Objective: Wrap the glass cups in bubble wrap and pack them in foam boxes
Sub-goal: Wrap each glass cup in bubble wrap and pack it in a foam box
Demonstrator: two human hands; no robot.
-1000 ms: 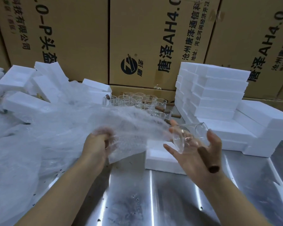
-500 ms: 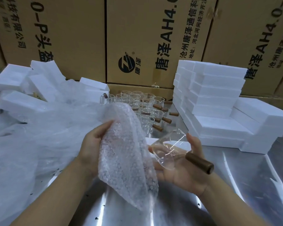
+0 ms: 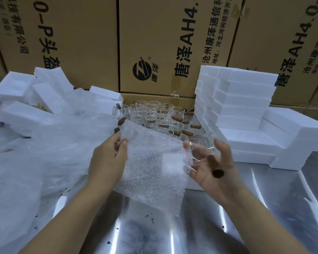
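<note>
Glass this thin looks light, slick and breakable; the glass cup [image 3: 200, 143] is best held by its wooden handle [image 3: 216, 166]. It lies in the right hand [image 3: 215, 173], fingers [image 3: 190, 172] curled loosely round it. The left hand [image 3: 106, 162] pinches one limp bubble wrap sheet [image 3: 154, 162] just beside it. Behind on the bench [image 3: 173, 235] stand over a dozen more cups [image 3: 154, 114], uncountably crowded, beside stacked foam boxes [image 3: 246, 107].
</note>
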